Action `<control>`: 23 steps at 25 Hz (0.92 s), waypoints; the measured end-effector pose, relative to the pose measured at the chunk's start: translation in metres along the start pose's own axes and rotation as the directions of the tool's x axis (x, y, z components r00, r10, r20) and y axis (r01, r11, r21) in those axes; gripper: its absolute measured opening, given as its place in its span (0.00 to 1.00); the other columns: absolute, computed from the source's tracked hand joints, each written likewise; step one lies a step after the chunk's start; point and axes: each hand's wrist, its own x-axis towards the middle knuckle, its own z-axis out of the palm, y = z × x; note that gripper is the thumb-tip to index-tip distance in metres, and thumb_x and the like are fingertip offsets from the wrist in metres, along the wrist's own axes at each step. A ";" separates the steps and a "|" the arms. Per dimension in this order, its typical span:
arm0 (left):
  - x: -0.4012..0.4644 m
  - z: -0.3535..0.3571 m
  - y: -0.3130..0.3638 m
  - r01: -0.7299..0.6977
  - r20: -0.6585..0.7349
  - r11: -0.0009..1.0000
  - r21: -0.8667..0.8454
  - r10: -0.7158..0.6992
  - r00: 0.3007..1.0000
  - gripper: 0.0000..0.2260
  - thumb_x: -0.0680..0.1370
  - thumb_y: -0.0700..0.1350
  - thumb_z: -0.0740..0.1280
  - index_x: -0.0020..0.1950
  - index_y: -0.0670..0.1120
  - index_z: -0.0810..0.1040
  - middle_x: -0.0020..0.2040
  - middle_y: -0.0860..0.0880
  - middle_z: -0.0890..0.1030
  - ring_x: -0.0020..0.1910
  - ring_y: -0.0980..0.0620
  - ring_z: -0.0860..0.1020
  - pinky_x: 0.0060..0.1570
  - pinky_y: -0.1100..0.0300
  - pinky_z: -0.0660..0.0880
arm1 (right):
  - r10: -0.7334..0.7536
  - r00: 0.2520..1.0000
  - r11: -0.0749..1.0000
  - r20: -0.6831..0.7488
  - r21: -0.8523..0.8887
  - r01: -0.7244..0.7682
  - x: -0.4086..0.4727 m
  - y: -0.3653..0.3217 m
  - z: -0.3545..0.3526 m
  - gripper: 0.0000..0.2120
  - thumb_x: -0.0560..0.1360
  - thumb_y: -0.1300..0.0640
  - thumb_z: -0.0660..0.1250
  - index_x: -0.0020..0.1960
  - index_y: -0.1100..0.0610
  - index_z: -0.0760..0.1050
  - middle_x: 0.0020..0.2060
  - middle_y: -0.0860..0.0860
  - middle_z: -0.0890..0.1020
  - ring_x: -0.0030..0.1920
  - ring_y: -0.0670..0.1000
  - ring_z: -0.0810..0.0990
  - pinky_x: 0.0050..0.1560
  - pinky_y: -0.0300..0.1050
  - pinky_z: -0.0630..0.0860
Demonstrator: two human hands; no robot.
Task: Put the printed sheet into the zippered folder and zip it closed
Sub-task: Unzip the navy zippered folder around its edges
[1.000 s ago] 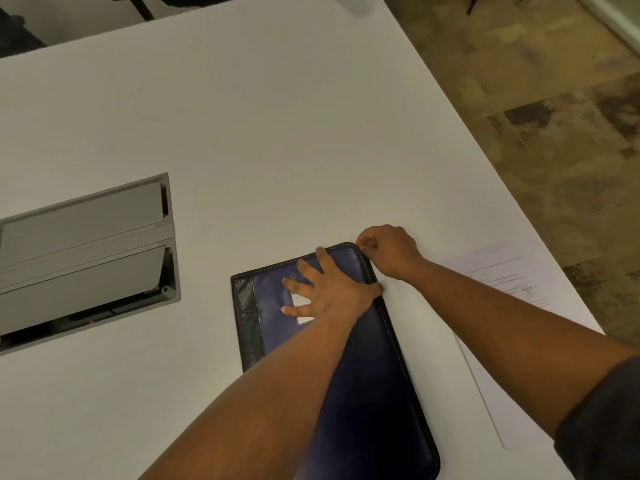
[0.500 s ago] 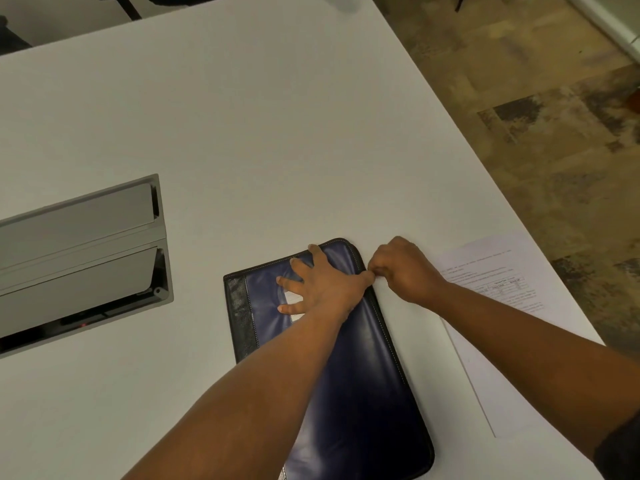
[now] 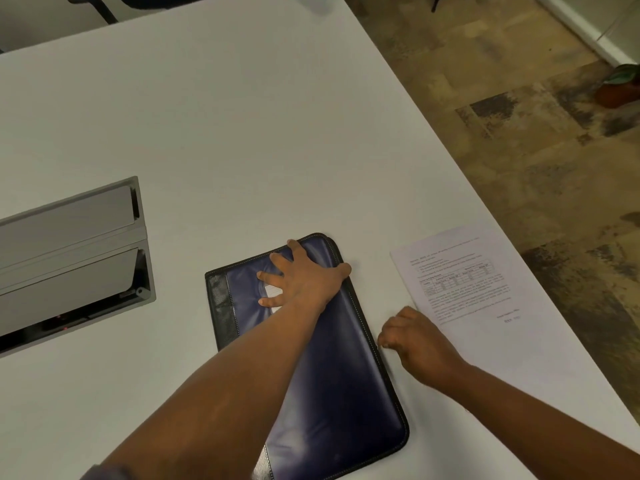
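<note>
A dark blue zippered folder [image 3: 334, 393] with a black spine lies flat on the white table [image 3: 225, 126], its cover down. My left hand [image 3: 306, 280] rests flat on its far end, fingers spread, with a small white label showing between them. My right hand [image 3: 417, 341] is closed at the folder's right edge, about halfway along it, fingers pinched at the zipper track; the pull itself is hidden. The printed sheet [image 3: 485, 303], with text and a table, lies on the table right of the folder, outside it.
A grey metal cable box [image 3: 72, 258] with its flaps open is set into the table at the left. The table's right edge runs diagonally just past the sheet, above patterned carpet. A potted plant [image 3: 620, 84] stands on the floor at the far right.
My right hand has slid from the folder's far right corner down along its right edge toward me. My left hand has stayed pressed on the cover.
</note>
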 end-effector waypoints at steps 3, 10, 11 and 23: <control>-0.002 0.003 -0.001 -0.009 -0.008 1.000 0.029 0.010 1.000 0.61 0.60 0.74 0.70 0.80 0.59 0.35 0.82 0.45 0.36 0.76 0.31 0.31 0.64 0.19 0.39 | 0.087 0.995 0.996 0.040 0.020 -0.088 -0.018 -0.005 0.004 0.18 0.66 0.75 0.71 0.45 0.54 0.85 0.41 0.47 0.84 0.41 0.51 0.79 0.39 0.40 0.75; -0.051 0.028 -0.027 -0.054 -0.027 0.987 0.151 0.059 0.998 0.66 0.56 0.79 0.68 0.78 0.59 0.29 0.80 0.44 0.29 0.76 0.33 0.28 0.66 0.25 0.34 | 0.257 0.959 0.952 0.119 0.141 -0.272 -0.016 -0.014 0.006 0.10 0.79 0.61 0.63 0.52 0.53 0.82 0.47 0.48 0.80 0.46 0.49 0.78 0.46 0.40 0.74; -0.061 0.035 -0.029 -0.038 -0.001 0.987 0.156 0.038 0.999 0.66 0.56 0.78 0.69 0.77 0.60 0.27 0.79 0.44 0.27 0.75 0.33 0.27 0.65 0.24 0.33 | 0.268 0.956 0.947 0.116 0.149 -0.284 -0.016 -0.015 0.005 0.10 0.79 0.60 0.63 0.52 0.52 0.82 0.46 0.48 0.80 0.45 0.48 0.77 0.45 0.40 0.74; -0.097 0.052 -0.038 0.029 0.092 0.998 0.053 -0.034 0.995 0.61 0.63 0.68 0.75 0.76 0.65 0.29 0.79 0.47 0.27 0.75 0.31 0.29 0.66 0.21 0.53 | 0.311 0.945 0.918 0.100 0.226 -0.326 -0.014 -0.020 0.002 0.06 0.77 0.57 0.70 0.50 0.53 0.86 0.45 0.50 0.86 0.44 0.49 0.82 0.46 0.37 0.76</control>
